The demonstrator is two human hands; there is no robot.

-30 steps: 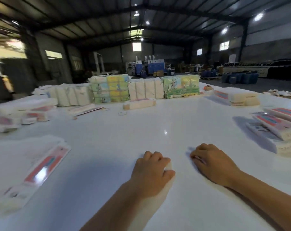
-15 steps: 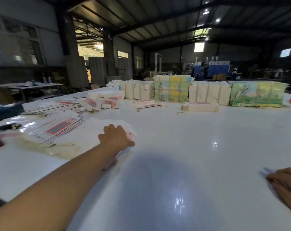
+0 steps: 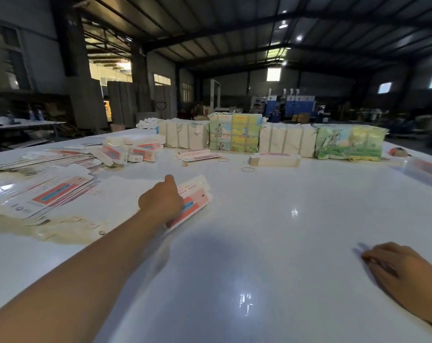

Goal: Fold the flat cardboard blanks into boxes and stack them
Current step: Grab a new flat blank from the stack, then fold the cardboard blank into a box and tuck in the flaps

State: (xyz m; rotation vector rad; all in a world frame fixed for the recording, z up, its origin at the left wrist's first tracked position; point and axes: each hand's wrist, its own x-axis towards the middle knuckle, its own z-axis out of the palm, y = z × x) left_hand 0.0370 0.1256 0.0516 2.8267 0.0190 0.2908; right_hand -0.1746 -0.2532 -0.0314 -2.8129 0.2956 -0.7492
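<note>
Work surface was a big glossy white table [image 3: 271, 243] with ceiling lights reflected in it, inside a dim steel-roofed warehouse; blue machines [image 3: 294, 105] stood at the far wall. Along the table's far edge sat a row of strapped white bundles [image 3: 185, 137] and colour-printed bundles [image 3: 234, 134], with a short stack of white blanks [image 3: 274, 160] lying in front of them. Loose rubber bands [image 3: 248, 169] lay near that stack. Far left held a few folded boxes [image 3: 133, 152] and a fanned spread of flat blanks [image 3: 49, 196].

Left hand [image 3: 161, 201] was stretched out over the right end of that spread, fingers curled down onto a flat blank [image 3: 197, 196] (white with a pink and blue panel). The blank stuck out to the right from under the hand, flat on the table, touching the edge of the pile. Whether the thumb was under the blank could not be told, the hand hid it.

Right hand [image 3: 402, 271] rested on bare table at lower right, well apart from the blanks, fingers loosely bent and pointing left, holding nothing
</note>
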